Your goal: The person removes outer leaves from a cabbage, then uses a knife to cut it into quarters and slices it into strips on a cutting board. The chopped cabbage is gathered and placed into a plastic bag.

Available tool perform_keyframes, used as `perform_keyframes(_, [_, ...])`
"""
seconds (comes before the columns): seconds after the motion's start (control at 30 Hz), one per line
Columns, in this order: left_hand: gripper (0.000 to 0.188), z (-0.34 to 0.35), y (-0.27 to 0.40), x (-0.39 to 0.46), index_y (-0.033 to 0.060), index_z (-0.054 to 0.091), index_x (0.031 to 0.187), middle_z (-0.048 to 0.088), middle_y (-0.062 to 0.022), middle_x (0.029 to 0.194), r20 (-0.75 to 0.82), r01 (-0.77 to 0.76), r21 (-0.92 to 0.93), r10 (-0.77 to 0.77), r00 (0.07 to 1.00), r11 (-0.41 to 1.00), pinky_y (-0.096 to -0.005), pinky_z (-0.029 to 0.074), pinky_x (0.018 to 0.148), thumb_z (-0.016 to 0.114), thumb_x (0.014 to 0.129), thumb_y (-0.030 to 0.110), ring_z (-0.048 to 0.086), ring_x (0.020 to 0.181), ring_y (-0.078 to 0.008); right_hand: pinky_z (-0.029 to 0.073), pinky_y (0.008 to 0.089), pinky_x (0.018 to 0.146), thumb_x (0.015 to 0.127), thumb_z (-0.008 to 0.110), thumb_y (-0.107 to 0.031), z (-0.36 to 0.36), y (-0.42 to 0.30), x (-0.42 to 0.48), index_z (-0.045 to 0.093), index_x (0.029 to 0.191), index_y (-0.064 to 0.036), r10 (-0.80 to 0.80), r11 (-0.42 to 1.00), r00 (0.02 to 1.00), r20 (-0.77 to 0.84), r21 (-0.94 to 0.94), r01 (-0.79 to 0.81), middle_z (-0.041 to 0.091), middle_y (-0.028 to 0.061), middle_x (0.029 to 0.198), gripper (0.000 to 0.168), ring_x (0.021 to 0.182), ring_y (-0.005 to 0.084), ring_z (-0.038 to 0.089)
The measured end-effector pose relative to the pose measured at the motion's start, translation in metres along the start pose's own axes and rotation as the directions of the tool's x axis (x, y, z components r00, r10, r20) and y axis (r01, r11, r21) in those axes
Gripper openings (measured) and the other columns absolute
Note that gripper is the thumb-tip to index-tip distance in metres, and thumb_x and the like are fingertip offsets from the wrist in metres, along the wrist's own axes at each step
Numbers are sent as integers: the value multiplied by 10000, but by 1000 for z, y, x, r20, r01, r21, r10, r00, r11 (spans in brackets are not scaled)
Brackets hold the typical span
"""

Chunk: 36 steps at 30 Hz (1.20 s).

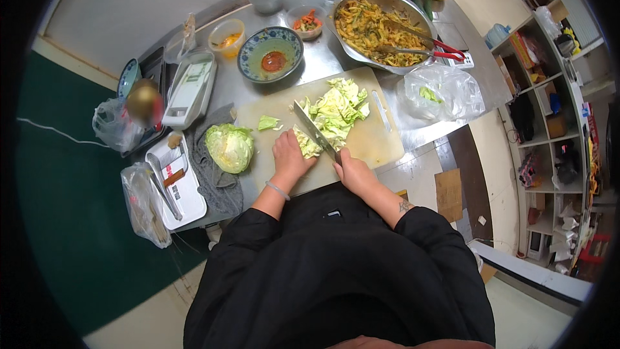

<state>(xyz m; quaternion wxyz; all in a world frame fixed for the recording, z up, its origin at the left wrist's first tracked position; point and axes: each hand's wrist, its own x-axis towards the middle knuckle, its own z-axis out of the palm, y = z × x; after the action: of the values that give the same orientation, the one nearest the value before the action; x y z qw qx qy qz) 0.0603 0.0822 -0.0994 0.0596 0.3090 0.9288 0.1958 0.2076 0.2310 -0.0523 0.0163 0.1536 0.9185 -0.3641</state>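
Note:
My right hand [356,172] grips the handle of a kitchen knife [315,131], whose blade slants away to the upper left across cut cabbage. Left of the blade, my left hand [289,155] holds a pale piece of cabbage [306,144] against the cutting board [380,140]; its fingertips are partly hidden. A heap of chopped cabbage [341,102] lies to the right of the knife. One small green leaf piece [268,122] sits apart on the board. The larger part of a cabbage head [229,148] rests at the board's left edge, beside a grey cloth [213,189].
Behind the board are a patterned bowl [248,60] with red sauce and a large steel bowl [339,41] of mixed food with red-handled tongs [448,51]. A plastic bag [455,97] lies right; a white slicer [186,94] and white tray [191,203] stand left.

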Motion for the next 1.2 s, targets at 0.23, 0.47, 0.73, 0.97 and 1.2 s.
perform_keyframes(0.23, [1254,-8,-1,-16,-27,305,1439,434,-223,1378,-42,76,13,-76,996,997,-492,339,1056,945,489,480,425,1276,-408,499,541,658,952,601,-196,-47,-25,-24,442,1042,-12,-77,988,997,8,133,75,646,266,776,259,744,484,625])
perform_keyframes(0.47, [1250,-26,-14,-41,-47,316,1424,429,-232,1388,3,90,54,-91,996,994,-488,334,1057,943,485,490,424,1273,-408,521,524,620,957,585,-201,-36,-22,-41,477,994,-37,-178,984,979,103,6,178,665,204,742,200,672,417,653])
perform_keyframes(0.73, [900,-20,-12,-25,-98,566,1164,521,-147,1090,73,-90,308,70,995,947,-422,371,940,809,649,600,475,1043,-309,534,526,629,967,511,-176,-15,-29,-31,485,1002,-45,-37,987,988,153,-150,60,673,207,733,138,685,422,669])
perform_keyframes(0.97, [822,-9,-21,-24,-82,557,1182,541,-139,1064,85,-156,252,139,987,955,-426,364,943,809,689,526,478,1055,-302,521,534,631,951,564,-189,27,-13,-18,454,1030,-35,-5,986,997,78,-166,18,657,218,727,205,702,437,656])
perform_keyframes(1.2, [827,-19,-46,-29,-19,412,1424,491,-194,1277,81,-35,-56,40,996,998,-431,371,1004,787,790,359,481,1142,-366,493,547,694,945,614,-217,33,-18,-23,493,1048,-49,43,999,996,-78,35,-40,648,266,822,232,798,487,622])
